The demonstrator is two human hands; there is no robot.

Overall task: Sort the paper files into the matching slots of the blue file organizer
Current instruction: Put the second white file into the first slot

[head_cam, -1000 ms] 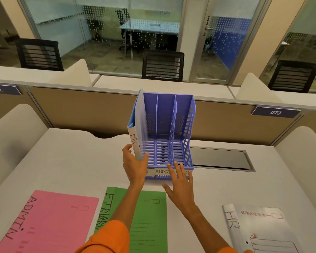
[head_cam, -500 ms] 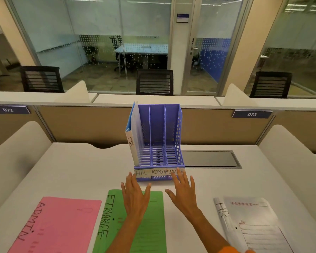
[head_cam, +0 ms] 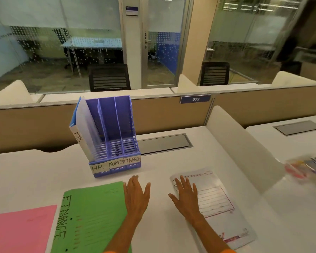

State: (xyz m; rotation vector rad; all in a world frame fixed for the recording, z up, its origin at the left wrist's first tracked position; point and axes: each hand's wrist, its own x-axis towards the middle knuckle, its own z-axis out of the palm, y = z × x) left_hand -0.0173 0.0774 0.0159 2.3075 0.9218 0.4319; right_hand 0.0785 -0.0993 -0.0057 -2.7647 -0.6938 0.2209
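Observation:
The blue file organizer point(head_cam: 124, 154) stands on the white desk, its slots labelled HR, ADMIN and FINANCE. A white file marked HR point(head_cam: 84, 132) leans upright in the left slot. Flat on the desk lie a green FINANCE file point(head_cam: 93, 216), a pink file point(head_cam: 20, 232) at the lower left, and a white HR file point(head_cam: 217, 205) on the right. My left hand point(head_cam: 136, 196) hovers open at the green file's right edge. My right hand point(head_cam: 186, 196) is open over the white file's left edge.
A grey cable hatch point(head_cam: 164, 143) is set into the desk behind the organizer. A white divider point(head_cam: 244, 152) bounds the desk on the right, with a blurred pack of coloured items point(head_cam: 306, 168) beyond it. A tan partition runs along the back.
My left hand let go of the HR file in the left slot and both hands drew back toward me. The view swung right; my right hand now lies over the white file.

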